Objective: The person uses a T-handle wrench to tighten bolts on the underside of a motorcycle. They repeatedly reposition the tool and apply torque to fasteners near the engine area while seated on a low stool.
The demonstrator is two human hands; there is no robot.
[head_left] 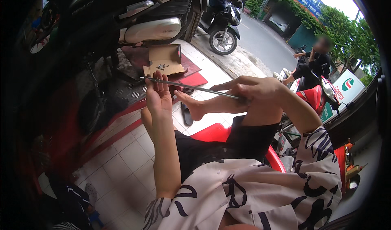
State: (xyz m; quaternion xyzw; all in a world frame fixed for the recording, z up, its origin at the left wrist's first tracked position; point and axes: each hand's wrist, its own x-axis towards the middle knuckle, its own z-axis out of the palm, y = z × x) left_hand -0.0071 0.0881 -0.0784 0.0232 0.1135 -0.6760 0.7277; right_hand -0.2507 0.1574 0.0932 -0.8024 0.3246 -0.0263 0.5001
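A long, thin metal rod slants across the space in front of me. My right hand is closed round its right end, near my bare knee, and hides how that end is shaped. My left hand is palm up with the fingers stretched out. The rod's far-left end crosses those fingers; whether it rests on them I cannot tell. Just beyond my left hand lies an opened cardboard box with a few small dark metal pieces in it.
A raised scooter stands at the far left over a red platform. I sit on a red plastic seat on white floor tiles. A person sits at the right, beside a red motorbike. Another rider's scooter is outside.
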